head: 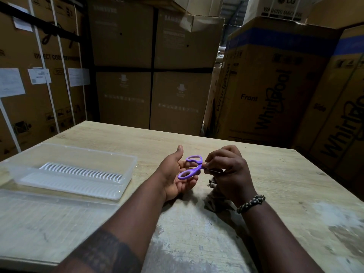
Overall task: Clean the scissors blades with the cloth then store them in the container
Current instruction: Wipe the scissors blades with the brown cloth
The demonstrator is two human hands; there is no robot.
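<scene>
Small scissors with purple handles (190, 168) hang in the air above the table's middle. My right hand (228, 170) pinches them at the blades, which are mostly hidden by its fingers. My left hand (175, 174) lies palm up under the handles with straight fingers touching the loops. A dark crumpled cloth (214, 196) lies on the table under my right hand, partly hidden by the wrist. The clear plastic container (126, 174) with a white ribbed insert stands open at the left.
The container's clear lid (59, 201) lies flat in front of it at the left. The wooden table (295, 194) has worn pale patches near the front. Tall cardboard appliance boxes (266, 85) stand close behind and to both sides.
</scene>
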